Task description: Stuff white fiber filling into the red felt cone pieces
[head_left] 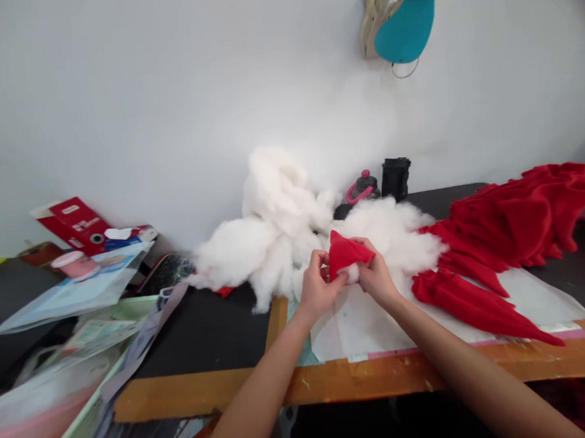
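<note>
Both of my hands hold a small red felt cone (345, 252) over the middle of the table. My left hand (317, 287) pinches its left edge with the fingers closed. On the cone's right side, my right hand (374, 277) grips it, and a bit of white stuffing shows at the opening between the hands. A big heap of white stuffing (284, 236) lies just behind my hands against the wall.
A pile of red felt cones (518, 220) lies at the right, some on white paper sheets (370, 323). The table's wooden front edge (364, 377) runs below my arms. A black bottle (396, 178) stands at the wall. Packets, a pink spool (75, 264) and trays crowd the left.
</note>
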{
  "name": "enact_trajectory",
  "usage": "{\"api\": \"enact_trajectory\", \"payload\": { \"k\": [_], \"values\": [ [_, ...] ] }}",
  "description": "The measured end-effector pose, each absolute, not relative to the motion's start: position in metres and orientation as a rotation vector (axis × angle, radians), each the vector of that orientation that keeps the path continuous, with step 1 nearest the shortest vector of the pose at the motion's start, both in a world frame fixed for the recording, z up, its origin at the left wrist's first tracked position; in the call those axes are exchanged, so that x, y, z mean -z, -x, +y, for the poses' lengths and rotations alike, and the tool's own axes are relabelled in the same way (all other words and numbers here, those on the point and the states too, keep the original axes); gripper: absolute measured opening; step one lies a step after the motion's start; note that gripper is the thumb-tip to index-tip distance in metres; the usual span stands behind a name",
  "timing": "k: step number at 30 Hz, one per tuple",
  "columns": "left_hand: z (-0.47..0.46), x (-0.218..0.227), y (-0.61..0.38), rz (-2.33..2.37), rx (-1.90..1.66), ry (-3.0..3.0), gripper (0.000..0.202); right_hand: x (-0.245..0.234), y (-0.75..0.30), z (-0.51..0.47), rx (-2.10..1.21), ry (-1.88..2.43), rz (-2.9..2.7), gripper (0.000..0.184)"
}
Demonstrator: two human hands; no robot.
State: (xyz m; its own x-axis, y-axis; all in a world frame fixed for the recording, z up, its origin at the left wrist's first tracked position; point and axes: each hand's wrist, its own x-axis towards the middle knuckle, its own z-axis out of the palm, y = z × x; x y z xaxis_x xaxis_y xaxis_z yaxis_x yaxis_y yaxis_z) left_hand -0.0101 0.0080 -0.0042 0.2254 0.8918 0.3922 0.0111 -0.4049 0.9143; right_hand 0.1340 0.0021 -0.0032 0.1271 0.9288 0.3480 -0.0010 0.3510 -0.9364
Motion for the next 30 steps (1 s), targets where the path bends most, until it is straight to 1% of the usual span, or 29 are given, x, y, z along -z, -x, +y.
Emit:
{"api": "enact_trajectory", "payload": {
  "k": [2, 6, 8, 10, 11, 13, 16, 17, 18, 20, 21, 23, 26, 27, 30],
  "values": [
    [0.012, 0.007, 0.012, 0.957, -1.34, -1.61, 0.024, 0.002, -0.133, 0.001, -0.904, 0.916, -1.317, 0.039],
    [0.022, 0.012, 0.017, 1.189, -1.379, -1.449, 0.018, 0.005, -0.13, -0.001, -1.124, 0.813, -1.444, 0.045],
    [0.024, 0.011, 0.019, 1.202, -1.353, -1.403, 0.016, 0.008, -0.13, 0.001, -1.046, 0.857, -1.469, 0.036],
    [0.023, 0.009, 0.018, 1.097, -1.301, -1.392, 0.02, 0.01, -0.13, 0.004, -0.869, 0.922, -1.45, 0.024],
    [0.022, 0.007, 0.018, 1.031, -1.277, -1.388, 0.023, 0.01, -0.13, 0.005, -0.817, 0.928, -1.421, 0.023],
    [0.019, 0.003, 0.017, 0.918, -1.236, -1.377, 0.027, 0.007, -0.132, 0.007, -0.844, 0.884, -1.33, 0.03],
    [0.015, -0.001, 0.017, 0.809, -1.175, -1.364, 0.03, 0.002, -0.136, 0.007, -1.044, 0.823, -1.214, 0.054],
    [0.014, -0.001, 0.017, 0.788, -1.163, -1.368, 0.031, 0.001, -0.137, 0.006, -1.088, 0.825, -1.215, 0.055],
    [0.014, -0.001, 0.017, 0.772, -1.158, -1.376, 0.032, 0.001, -0.137, 0.006, -1.107, 0.834, -1.229, 0.049],
    [0.013, 0.001, 0.017, 0.766, -1.182, -1.407, 0.035, 0.001, -0.138, 0.006, -1.077, 0.86, -1.269, 0.029],
    [0.013, 0.002, 0.016, 0.786, -1.213, -1.431, 0.037, 0.001, -0.138, 0.006, -1.042, 0.87, -1.281, 0.023],
    [0.013, 0.003, 0.015, 0.883, -1.285, -1.475, 0.044, 0.001, -0.137, 0.006, -1.003, 0.878, -1.292, 0.02],
    [0.013, 0.003, 0.015, 1.037, -1.314, -1.459, 0.056, -0.001, -0.138, 0.004, -1.046, 0.85, -1.315, 0.02],
    [0.014, 0.002, 0.015, 1.046, -1.309, -1.44, 0.054, -0.003, -0.138, 0.003, -1.073, 0.833, -1.324, 0.02],
    [0.018, 0.002, 0.017, 1.013, -1.296, -1.422, 0.035, -0.005, -0.139, 0.001, -1.116, 0.809, -1.363, 0.022]
  ]
}}
